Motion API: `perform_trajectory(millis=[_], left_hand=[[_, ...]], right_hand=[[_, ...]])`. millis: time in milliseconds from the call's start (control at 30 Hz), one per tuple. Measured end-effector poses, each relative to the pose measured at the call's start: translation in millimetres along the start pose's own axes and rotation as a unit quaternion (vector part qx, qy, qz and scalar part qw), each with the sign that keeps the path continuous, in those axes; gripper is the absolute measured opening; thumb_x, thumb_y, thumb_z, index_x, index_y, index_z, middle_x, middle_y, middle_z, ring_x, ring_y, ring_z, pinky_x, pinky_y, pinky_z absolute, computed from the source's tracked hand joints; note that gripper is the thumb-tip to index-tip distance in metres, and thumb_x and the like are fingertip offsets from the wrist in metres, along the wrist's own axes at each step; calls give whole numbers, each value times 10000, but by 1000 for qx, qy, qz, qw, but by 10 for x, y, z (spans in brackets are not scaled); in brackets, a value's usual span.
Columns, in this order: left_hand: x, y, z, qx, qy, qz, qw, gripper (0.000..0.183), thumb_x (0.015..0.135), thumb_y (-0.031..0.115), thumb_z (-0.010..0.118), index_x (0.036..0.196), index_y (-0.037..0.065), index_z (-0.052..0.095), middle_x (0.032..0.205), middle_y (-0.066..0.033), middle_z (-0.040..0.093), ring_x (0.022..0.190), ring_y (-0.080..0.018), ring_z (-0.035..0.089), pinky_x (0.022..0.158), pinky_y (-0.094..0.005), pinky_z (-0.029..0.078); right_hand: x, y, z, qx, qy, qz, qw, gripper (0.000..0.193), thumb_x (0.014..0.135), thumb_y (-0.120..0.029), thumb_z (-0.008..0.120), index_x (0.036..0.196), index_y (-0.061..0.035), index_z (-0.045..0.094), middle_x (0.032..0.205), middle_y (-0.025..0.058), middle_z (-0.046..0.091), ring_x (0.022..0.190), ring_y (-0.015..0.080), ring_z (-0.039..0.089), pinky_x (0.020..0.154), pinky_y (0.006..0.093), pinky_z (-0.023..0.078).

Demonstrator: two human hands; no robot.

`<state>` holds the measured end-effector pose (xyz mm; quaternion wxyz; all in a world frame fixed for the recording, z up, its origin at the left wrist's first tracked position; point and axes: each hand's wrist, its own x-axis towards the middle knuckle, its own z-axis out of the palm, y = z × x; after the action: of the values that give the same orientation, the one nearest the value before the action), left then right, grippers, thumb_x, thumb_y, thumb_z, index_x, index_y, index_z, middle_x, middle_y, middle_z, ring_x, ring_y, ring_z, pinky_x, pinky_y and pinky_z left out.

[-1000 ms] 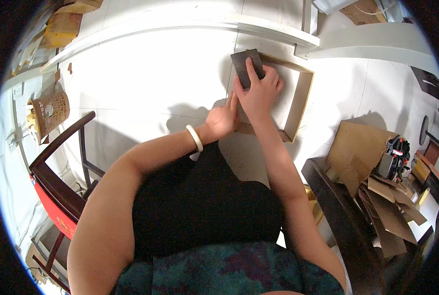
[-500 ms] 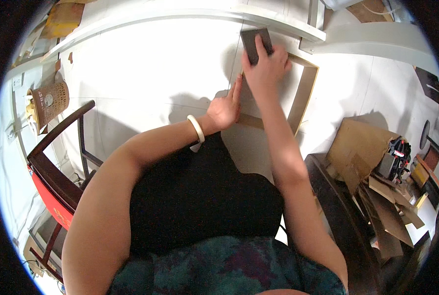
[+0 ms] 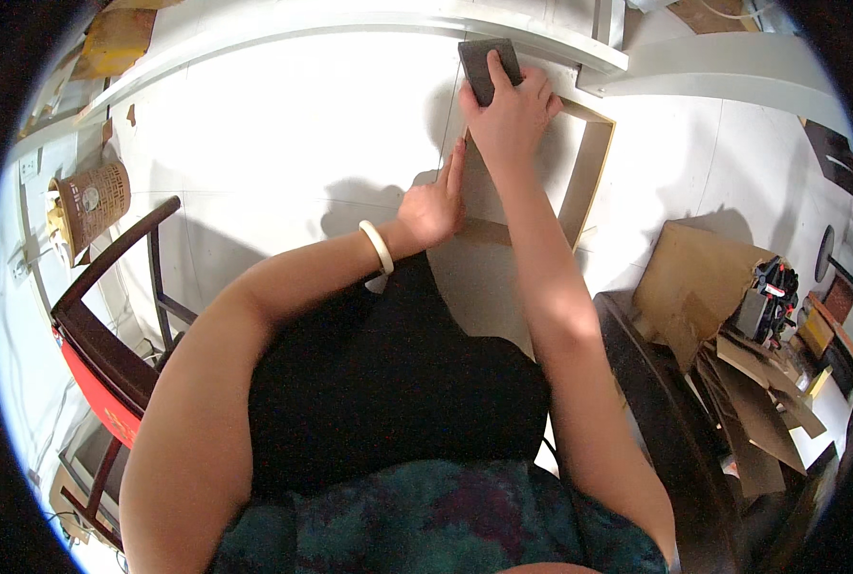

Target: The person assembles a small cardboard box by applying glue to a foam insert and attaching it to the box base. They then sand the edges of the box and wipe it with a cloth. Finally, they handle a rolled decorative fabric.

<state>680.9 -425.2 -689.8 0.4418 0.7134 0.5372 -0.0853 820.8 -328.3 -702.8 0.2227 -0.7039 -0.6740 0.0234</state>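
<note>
My right hand [image 3: 509,122] is closed on a dark grey sanding block [image 3: 476,59], index finger laid along its top. The block rests at the far end of the left side of a rectangular open frame [image 3: 589,170] with thin yellowish edges. Beside that same side, nearer to me, my left hand [image 3: 430,212] grips the frame, with fingers stretched along its edge. A cream bangle [image 3: 377,247] circles my left wrist. My right hand and forearm hide part of the frame's inside and far side.
A white metal bar [image 3: 350,24] runs across the far side. To the left stand a dark wooden chair [image 3: 111,349] with a red back and a brown paper bucket [image 3: 101,196]. At right, a cardboard box [image 3: 689,277] and several cardboard scraps [image 3: 747,411] lie by a dark seat [image 3: 637,383].
My right hand has pushed the sanding block slightly farther away and a little left. My left hand stays at the frame's left side.
</note>
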Motion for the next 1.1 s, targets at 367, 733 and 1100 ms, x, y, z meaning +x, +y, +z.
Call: perform_trajectory(millis=[367, 733, 1100], left_hand=[[-1, -50, 65, -3, 0, 19, 1000, 966, 933, 121, 562, 1613, -16, -112, 1597, -307, 345, 879, -456, 705, 733, -520, 587], [-95, -165, 308, -13, 81, 72, 994, 983, 932, 75, 550, 1610, -6, -157, 1313, -376, 587, 803, -485, 698, 634, -546, 569], [-58, -131, 243, 5, 11, 38, 999, 987, 931, 123, 586, 1598, -59, -118, 1597, -354, 311, 903, -457, 706, 741, -517, 593]], right_hand=[[-33, 28, -11, -6, 3, -34, 999, 550, 829, -451, 762, 1312, -191, 708, 1127, 173, 539, 1086, 364, 515, 944, 554, 365], [-112, 47, 42, -4, 22, -36, 999, 553, 837, -455, 759, 1330, -211, 695, 1155, 181, 551, 1134, 367, 517, 968, 567, 352], [-578, -2, -229, -13, -18, -15, 1000, 546, 829, -467, 781, 1311, -219, 721, 1137, 152, 553, 1146, 347, 519, 994, 527, 342]])
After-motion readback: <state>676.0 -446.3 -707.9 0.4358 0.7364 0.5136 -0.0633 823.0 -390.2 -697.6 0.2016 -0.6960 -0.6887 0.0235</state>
